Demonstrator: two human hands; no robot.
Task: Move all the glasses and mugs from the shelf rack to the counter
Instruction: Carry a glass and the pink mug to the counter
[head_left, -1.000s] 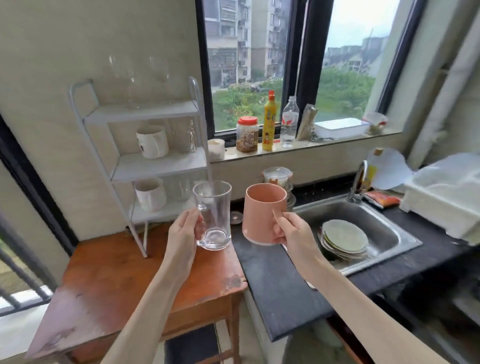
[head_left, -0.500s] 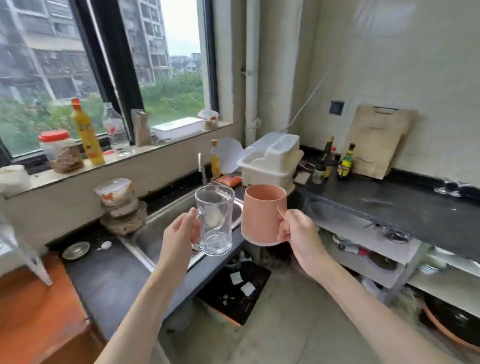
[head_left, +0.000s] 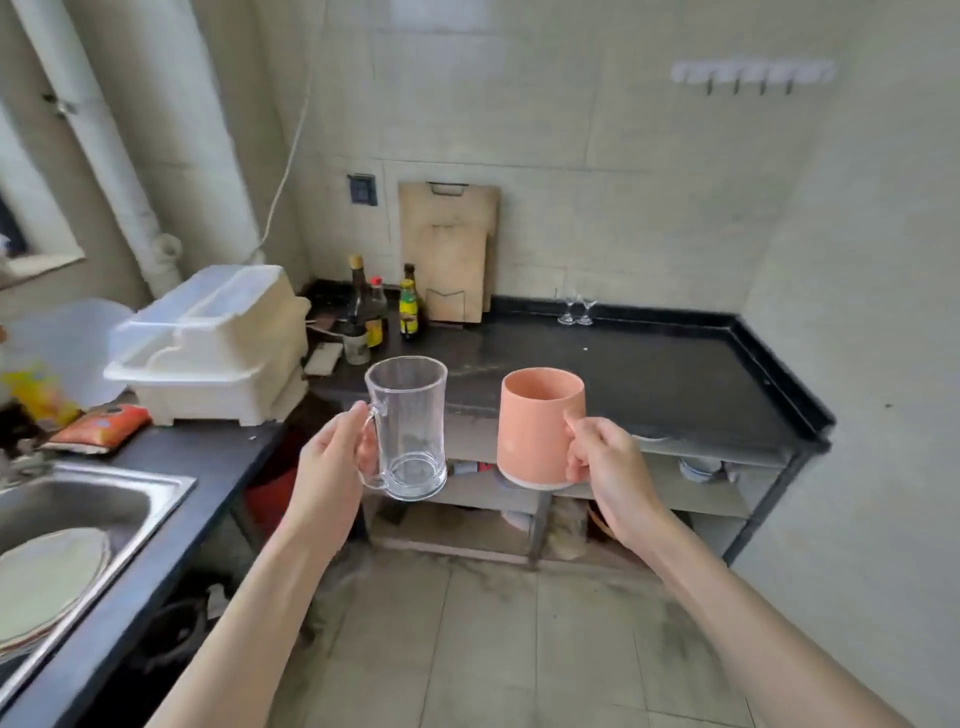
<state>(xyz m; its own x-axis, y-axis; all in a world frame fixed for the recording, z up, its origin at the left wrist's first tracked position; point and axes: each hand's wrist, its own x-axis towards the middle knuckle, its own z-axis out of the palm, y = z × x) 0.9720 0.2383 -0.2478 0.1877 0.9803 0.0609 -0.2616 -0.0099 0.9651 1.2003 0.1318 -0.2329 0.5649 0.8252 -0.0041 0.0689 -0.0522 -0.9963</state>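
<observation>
My left hand (head_left: 335, 462) grips the handle of a clear glass mug (head_left: 408, 428), held upright in the air. Beside it, my right hand (head_left: 602, 462) grips the handle of a salmon-pink ceramic mug (head_left: 537, 426), also upright. Both mugs hang in front of the near edge of the black counter (head_left: 675, 379), a little short of it. Two small stemmed glasses (head_left: 576, 310) stand at the back of that counter near the wall. The shelf rack is out of view.
Sauce bottles (head_left: 382, 317) and wooden cutting boards (head_left: 449, 249) crowd the counter's back left corner. A white dish rack (head_left: 218, 343) sits on the left counter beside the steel sink (head_left: 78, 499), which holds plates. Open shelves run under the black counter.
The view has swung right from the shelf rack and window, past the sink, to the black counter. Both hands have kept their mugs, held side by side.
</observation>
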